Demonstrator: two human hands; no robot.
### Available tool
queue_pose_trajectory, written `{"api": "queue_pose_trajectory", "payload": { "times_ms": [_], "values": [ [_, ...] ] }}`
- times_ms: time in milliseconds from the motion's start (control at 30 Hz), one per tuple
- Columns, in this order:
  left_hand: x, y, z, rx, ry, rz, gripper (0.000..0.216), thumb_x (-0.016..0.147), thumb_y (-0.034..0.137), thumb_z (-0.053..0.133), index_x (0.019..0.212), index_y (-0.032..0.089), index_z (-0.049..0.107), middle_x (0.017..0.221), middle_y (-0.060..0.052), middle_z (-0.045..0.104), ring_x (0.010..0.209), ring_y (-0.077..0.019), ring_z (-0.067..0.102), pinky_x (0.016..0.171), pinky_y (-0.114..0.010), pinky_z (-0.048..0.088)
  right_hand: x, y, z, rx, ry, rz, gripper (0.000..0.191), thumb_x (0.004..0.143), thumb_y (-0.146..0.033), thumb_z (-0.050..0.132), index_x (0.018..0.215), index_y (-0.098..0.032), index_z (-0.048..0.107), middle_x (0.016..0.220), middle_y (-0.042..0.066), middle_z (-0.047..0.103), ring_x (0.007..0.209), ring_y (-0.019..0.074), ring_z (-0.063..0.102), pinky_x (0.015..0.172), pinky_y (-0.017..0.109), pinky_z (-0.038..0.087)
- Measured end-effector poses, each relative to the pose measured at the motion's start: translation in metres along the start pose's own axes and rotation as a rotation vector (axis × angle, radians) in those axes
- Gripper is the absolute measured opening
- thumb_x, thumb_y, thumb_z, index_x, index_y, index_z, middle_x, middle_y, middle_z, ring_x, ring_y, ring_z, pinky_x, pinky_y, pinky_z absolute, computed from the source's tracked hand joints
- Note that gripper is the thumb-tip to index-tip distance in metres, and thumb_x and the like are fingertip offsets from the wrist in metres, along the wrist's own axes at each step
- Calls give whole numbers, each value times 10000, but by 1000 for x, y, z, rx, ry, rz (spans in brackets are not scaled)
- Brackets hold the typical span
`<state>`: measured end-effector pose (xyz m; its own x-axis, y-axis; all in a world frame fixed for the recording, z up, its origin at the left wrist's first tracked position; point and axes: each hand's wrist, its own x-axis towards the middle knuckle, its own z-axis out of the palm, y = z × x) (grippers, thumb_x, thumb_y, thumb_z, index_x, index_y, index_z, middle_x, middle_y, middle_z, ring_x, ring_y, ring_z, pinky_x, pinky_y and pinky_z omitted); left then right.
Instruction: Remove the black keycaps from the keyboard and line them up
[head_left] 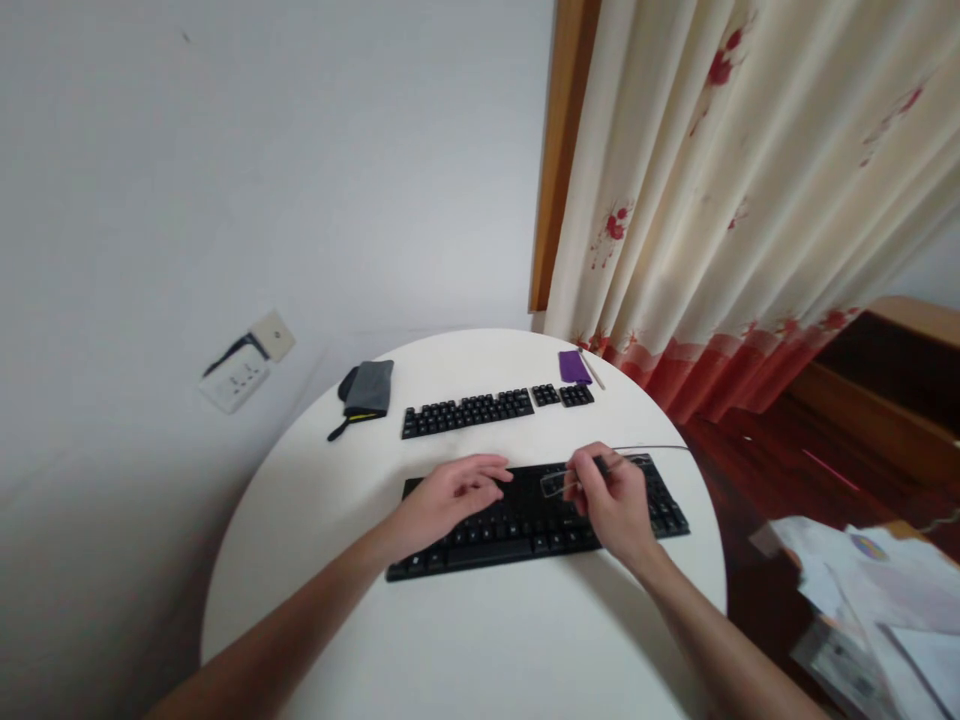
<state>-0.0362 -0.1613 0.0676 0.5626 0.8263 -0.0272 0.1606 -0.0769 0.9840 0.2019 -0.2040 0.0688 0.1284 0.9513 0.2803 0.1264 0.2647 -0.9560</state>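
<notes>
A black keyboard (525, 525) lies on the round white table (465, 640). My left hand (450, 495) rests on its left half, fingers stretched out flat over the keys. My right hand (615, 500) hovers over the right half and pinches a thin wire keycap puller (559, 485), whose loop points left just above the keys. Behind the keyboard, rows of loose black keycaps (466, 412) are laid out in keyboard order, with two smaller keycap groups (564, 395) to their right.
A grey pouch (367, 390) lies at the back left of the table, a purple card (574, 366) and a thin stick at the back right. A wall socket (234, 383) sits left. Curtains (720, 200) hang right; papers (877, 600) lie below right.
</notes>
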Motion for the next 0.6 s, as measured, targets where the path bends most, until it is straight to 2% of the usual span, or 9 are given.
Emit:
{"api": "queue_pose_trajectory", "payload": {
  "times_ms": [67, 167, 300, 433, 500, 600],
  "values": [
    [4, 4, 15, -178, -60, -1, 421, 865, 380, 637, 1232, 175, 616, 1158, -125, 665, 931, -221, 652, 830, -350, 510, 4, -5, 21, 31, -69, -31, 294, 949, -397, 516, 758, -177, 557, 556, -23, 585, 410, 75, 462, 401, 184, 348],
    [7, -1, 25, -318, 20, 0, 337, 867, 349, 646, 1139, 152, 676, 1009, -103, 696, 877, -195, 635, 798, -310, 500, 5, -3, 39, 72, -125, -28, 266, 953, -373, 516, 776, -179, 560, 581, -24, 594, 437, 81, 499, 424, 187, 380],
    [4, -12, 28, -339, 112, -37, 256, 832, 325, 691, 1000, 134, 718, 852, -72, 692, 775, -165, 606, 721, -267, 478, -2, 11, 46, 53, -165, -17, 255, 962, -345, 499, 783, -179, 574, 615, -17, 596, 464, 88, 520, 454, 199, 403],
    [1, -18, 34, -310, 89, -112, 226, 820, 323, 705, 903, 113, 711, 757, -50, 654, 662, -135, 562, 613, -239, 443, -14, 21, 47, -78, -182, -103, 244, 945, -301, 523, 754, -174, 605, 634, -6, 595, 532, 96, 544, 538, 214, 430],
    [0, -20, 36, -356, 75, -145, 214, 819, 302, 712, 910, 109, 710, 762, -52, 650, 662, -128, 557, 614, -233, 439, -16, 23, 47, -29, -146, -56, 258, 946, -324, 522, 753, -172, 602, 626, -7, 587, 519, 93, 530, 513, 210, 418],
    [-2, -24, 39, -575, 73, -168, 194, 783, 253, 759, 909, 114, 708, 822, -60, 655, 727, -124, 577, 680, -225, 454, -15, 24, 50, 197, -87, 110, 300, 944, -408, 522, 773, -170, 585, 572, -19, 572, 431, 79, 478, 412, 191, 347]
  ]
}}
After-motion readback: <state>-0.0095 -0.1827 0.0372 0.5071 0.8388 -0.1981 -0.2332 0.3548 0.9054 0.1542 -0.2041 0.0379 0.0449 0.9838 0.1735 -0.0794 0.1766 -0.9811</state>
